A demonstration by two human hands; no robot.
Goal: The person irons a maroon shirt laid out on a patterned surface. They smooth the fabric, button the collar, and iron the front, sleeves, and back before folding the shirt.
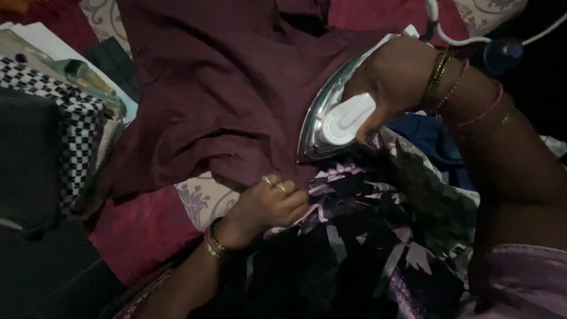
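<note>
Fingers (282, 190) of the left hand (266, 207) curl shut, pinching the near edge of the maroon garment (218, 100) against the patterned cushion (204, 198). Rings and bangles show on it. Nearer still, a dark floral cloth (366, 236) fills the foreground, its folds lost in shadow. Beyond that, the right hand (393, 77) wraps closed around the handle of the iron (331, 121), whose silver soleplate rests on the garment; the hand hides most of the handle. At left sits a black-and-white checked fabric (80, 130) beside a flat pale packet (41, 44), its print unreadable. The white cord (460, 40) runs off the top edge.
</note>
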